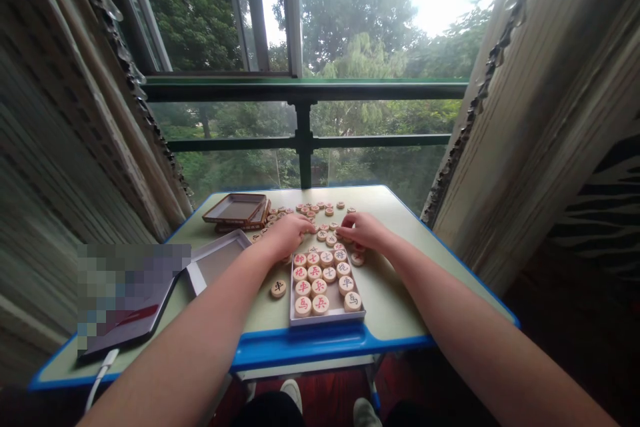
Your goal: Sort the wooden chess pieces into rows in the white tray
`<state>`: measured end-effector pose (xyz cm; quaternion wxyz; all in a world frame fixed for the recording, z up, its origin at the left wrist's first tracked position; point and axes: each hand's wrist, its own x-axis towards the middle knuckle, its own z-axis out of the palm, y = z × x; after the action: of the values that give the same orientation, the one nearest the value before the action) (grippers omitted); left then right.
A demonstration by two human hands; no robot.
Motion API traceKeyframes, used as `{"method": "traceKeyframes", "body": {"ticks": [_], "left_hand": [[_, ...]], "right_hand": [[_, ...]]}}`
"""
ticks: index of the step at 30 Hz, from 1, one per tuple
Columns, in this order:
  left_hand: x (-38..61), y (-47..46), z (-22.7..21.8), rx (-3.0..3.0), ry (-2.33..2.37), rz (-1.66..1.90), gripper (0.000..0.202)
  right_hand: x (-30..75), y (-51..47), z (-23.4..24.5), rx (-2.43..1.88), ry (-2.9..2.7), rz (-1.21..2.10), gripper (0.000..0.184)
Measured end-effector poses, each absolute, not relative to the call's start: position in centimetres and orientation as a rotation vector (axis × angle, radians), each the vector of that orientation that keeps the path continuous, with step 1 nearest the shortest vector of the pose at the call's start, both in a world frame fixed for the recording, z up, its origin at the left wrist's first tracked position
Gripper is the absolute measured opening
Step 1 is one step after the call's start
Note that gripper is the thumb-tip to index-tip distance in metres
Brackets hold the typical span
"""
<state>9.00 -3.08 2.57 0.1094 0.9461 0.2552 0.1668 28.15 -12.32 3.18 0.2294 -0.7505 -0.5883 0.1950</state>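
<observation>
chess pieces (315, 273) | round pale wooden discs, red or black characters (rows in white box (327, 320)) | centre frame | left hand (290, 233), right hand (365, 230): fingers curled over loose ones, grip unclear

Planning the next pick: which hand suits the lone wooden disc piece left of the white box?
Left, probably: the left hand sits on the same side as the lone round wooden chess piece; the right hand would cross the white rectangular box.
</observation>
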Motion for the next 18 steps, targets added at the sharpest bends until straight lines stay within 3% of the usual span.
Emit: {"method": "traceKeyframes", "body": {"ticks": [11,18], "left_hand": [[9.29,-2.97,1.96,2.787,0.638,0.598,0.027],[9.35,-2.71,1.96,2.722,0.697,0.592,0.042]], "right_hand": [[28.25,-12.71,3.93,-1.853,-1.954,0.22,0.017],[28.65,-12.51,3.66,-2.041,-1.826,0.141,0.027]]}}
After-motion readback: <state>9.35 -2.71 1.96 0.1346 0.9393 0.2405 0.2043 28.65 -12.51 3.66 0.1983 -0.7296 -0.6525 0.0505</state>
